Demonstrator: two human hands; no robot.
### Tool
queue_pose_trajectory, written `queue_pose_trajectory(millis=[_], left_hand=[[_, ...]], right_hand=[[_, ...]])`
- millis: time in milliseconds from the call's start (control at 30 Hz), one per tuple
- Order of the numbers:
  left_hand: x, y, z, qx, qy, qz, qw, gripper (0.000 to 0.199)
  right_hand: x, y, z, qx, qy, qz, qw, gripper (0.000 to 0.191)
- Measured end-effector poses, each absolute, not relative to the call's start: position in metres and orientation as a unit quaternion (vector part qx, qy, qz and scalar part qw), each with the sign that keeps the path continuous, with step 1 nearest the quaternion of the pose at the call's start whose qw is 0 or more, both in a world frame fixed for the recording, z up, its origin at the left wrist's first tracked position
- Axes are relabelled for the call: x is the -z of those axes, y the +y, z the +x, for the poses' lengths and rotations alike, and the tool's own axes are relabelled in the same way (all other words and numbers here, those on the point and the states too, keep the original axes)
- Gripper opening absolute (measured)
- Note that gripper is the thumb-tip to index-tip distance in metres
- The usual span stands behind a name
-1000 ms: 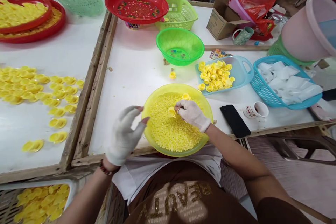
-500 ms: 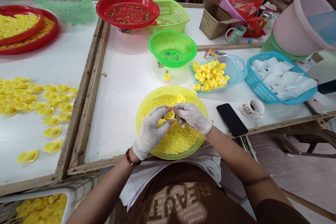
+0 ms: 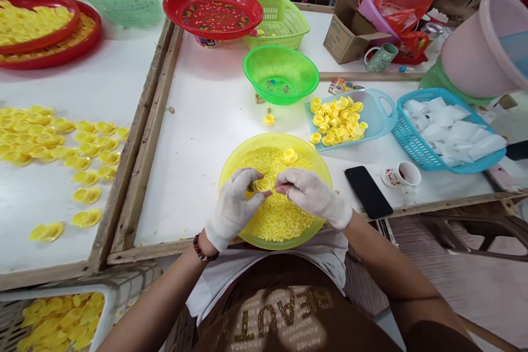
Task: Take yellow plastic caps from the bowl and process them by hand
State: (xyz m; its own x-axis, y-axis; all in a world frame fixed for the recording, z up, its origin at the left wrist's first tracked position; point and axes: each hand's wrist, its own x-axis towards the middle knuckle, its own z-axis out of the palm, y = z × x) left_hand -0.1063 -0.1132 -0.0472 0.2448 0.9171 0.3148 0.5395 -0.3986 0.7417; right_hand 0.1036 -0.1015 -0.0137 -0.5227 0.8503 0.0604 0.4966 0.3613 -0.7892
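Note:
My left hand, in a white glove with bare fingertips, is closed on a small yellow plastic cup, its round opening facing up. Across a short gap, my right hand, gloved the same way, pinches thumb and fingers together. Anything between those fingertips is too small or hidden to make out. Both hands are over a translucent yellow basin filled with small yellow pieces. Another yellow cup lies on the pieces near the basin's far side.
To the right are a blue tray of yellow cups, a blue basket of white pieces, a black phone and a mug. Beyond stand a green bowl and red tray. Wooden strips edge the tables.
My right hand has drawn away to the right from the yellow cup, leaving a gap. My left hand still holds the cup. The view has shifted slightly.

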Motion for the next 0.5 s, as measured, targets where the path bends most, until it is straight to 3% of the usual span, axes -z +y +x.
queue_pose_trajectory(millis=[100, 333, 433, 500], left_hand=[[0.046, -0.113, -0.098, -0.354, 0.480, 0.755, 0.273, 0.020], [0.044, -0.118, -0.105, -0.386, 0.484, 0.715, 0.326, 0.026], [0.042, -0.117, -0.133, -0.424, 0.503, 0.685, 0.314, 0.028], [0.040, -0.110, -0.164, -0.438, 0.545, 0.670, 0.249, 0.024]], right_hand=[[0.002, -0.097, 0.096, -0.403, -0.754, -0.423, 0.301, 0.013], [0.008, -0.100, 0.105, -0.374, -0.738, -0.478, 0.294, 0.022], [0.021, -0.105, 0.117, -0.235, -0.798, -0.500, 0.240, 0.020], [0.032, -0.106, 0.124, -0.107, -0.806, -0.548, 0.197, 0.022]])
